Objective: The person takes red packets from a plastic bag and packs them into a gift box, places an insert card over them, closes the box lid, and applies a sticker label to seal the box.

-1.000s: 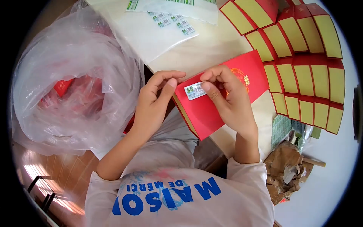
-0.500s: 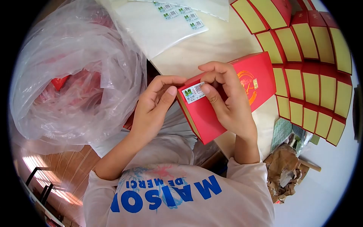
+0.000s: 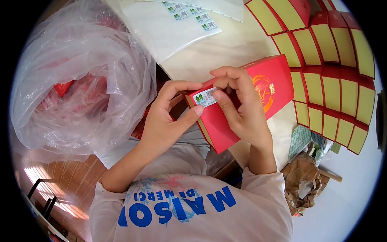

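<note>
A red gift box [image 3: 219,129] with a gold emblem lies at a slant on the table edge. A small white sticker [image 3: 204,98] with green print and a square code sits on the corner of its upper face. My left hand [image 3: 167,111] is at the box's left end, with the index finger along the top edge and the thumb tip at the sticker's lower left. My right hand [image 3: 244,105] is over the box, its thumb and index finger pinched at the sticker's right end. Whether the sticker is fully flat cannot be told.
Sheets of stickers [image 3: 161,34] lie on the table [image 3: 213,52] at the back. Stacked red boxes with yellow ends [image 3: 328,86] stand to the right. A large clear plastic bag [image 3: 80,121] fills the left side. Crumpled brown paper [image 3: 300,181] is at lower right.
My left thumb has moved right and now touches the sticker's lower left. The left index finger has slid slightly right along the box edge. My right hand has barely moved.
</note>
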Demonstrator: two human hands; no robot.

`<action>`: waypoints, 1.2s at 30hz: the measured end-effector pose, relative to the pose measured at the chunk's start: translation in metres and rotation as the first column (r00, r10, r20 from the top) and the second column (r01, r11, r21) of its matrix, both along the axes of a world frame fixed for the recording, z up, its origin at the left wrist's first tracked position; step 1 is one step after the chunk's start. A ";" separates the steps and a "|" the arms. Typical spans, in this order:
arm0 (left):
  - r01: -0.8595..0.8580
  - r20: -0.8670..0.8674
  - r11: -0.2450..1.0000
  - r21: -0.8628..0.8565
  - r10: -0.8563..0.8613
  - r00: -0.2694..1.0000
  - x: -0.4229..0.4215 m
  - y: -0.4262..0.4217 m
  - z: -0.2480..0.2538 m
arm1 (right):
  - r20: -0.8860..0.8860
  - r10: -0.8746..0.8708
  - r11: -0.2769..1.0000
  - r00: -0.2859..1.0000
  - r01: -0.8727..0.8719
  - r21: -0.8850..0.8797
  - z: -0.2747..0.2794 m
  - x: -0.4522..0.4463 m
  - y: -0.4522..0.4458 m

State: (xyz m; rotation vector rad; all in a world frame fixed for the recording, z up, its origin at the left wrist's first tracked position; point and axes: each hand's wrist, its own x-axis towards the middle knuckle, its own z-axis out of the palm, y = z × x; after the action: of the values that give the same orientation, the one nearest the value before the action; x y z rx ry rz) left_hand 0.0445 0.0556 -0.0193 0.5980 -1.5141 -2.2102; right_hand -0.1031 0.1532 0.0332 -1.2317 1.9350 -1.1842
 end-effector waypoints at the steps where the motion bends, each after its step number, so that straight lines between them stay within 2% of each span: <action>1: -0.001 -0.005 1.000 -0.007 0.001 1.000 0.000 0.000 0.000 | 0.000 0.000 1.000 1.000 0.000 -0.001 0.000 0.000 0.000; 11: -0.004 0.011 0.999 -0.054 0.004 1.000 -0.002 0.000 0.002 | -0.044 -0.010 1.000 0.999 0.009 -0.024 -0.001 0.003 -0.001; 13: -0.011 0.016 0.999 -0.042 0.012 1.000 -0.002 0.000 0.003 | -0.312 0.031 0.999 0.950 -0.043 -0.031 0.000 0.005 -0.003; 14: -0.010 0.012 0.999 -0.043 0.011 1.000 -0.003 0.000 0.003 | -0.315 0.030 0.999 0.949 -0.042 -0.033 0.000 0.006 -0.004; 17: -0.011 0.019 0.998 -0.059 0.012 1.000 -0.003 -0.001 0.005 | -0.675 -0.001 0.986 0.738 -0.114 -0.125 -0.007 0.010 -0.010; 18: -0.007 0.022 0.998 -0.065 0.009 1.000 -0.003 -0.001 0.005 | -0.679 -0.001 0.985 0.734 -0.115 -0.127 -0.003 0.010 -0.011; 20: -0.001 0.017 0.997 -0.075 0.002 1.000 -0.004 -0.002 0.004 | -0.791 -0.030 1.000 0.611 0.010 -0.030 0.008 0.011 -0.011; 21: 0.008 0.027 0.996 -0.084 -0.005 1.000 -0.005 -0.002 0.002 | -0.795 -0.036 0.999 0.606 0.014 -0.034 0.007 0.005 -0.009; 23: 0.023 0.028 0.994 -0.103 -0.021 0.999 -0.008 -0.003 0.001 | -0.878 -0.151 0.975 0.454 0.214 -0.057 0.000 -0.015 -0.002; 24: 0.012 0.073 0.987 -0.159 0.000 0.997 -0.012 -0.002 0.000 | -0.881 -0.161 0.973 0.445 0.221 -0.066 0.000 -0.018 0.005; 26: 0.001 0.107 0.976 -0.219 0.023 0.994 -0.020 -0.003 0.003 | -0.834 -0.137 0.974 0.534 0.227 -0.015 0.002 -0.017 0.021; 27: 0.014 0.137 0.943 -0.332 0.033 0.990 -0.028 -0.005 0.005 | -0.804 -0.132 0.982 0.579 0.189 -0.026 0.003 -0.011 0.029; 28: 0.028 0.162 0.898 -0.439 0.049 0.986 -0.033 -0.007 0.006 | -0.812 -0.133 0.982 0.568 0.188 -0.029 0.003 -0.003 0.040; 29: 0.065 0.188 0.882 -0.467 0.027 0.982 -0.034 -0.007 0.006 | -0.779 -0.088 0.991 0.621 0.132 -0.007 0.001 0.007 0.052; 30: 0.061 0.171 0.882 -0.468 0.022 0.985 -0.035 -0.008 0.002 | -0.742 -0.043 0.997 0.669 0.078 0.013 -0.001 0.017 0.065; 32: 0.024 0.135 0.944 -0.330 0.022 0.991 -0.036 -0.010 -0.011 | -0.686 0.040 0.996 0.726 0.026 0.086 -0.011 0.040 0.086; 33: 0.006 0.102 0.970 -0.243 0.019 0.995 -0.035 -0.011 -0.012 | -0.697 0.033 0.996 0.716 0.035 0.083 -0.019 0.052 0.095; 34: 0.041 0.139 0.979 -0.201 -0.012 0.990 -0.029 -0.016 -0.006 | -0.713 0.016 0.997 0.701 0.043 0.065 -0.029 0.064 0.102; 36: -0.001 0.129 0.930 -0.367 0.052 0.990 -0.025 -0.016 -0.015 | -0.771 -0.042 0.999 0.636 0.050 -0.014 -0.052 0.069 0.106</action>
State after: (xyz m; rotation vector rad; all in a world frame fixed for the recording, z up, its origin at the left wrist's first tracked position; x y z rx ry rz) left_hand 0.0197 0.0396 -0.0342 0.6518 -1.9153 -1.8262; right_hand -0.0340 0.2596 -0.0191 -1.9121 2.5687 -0.6799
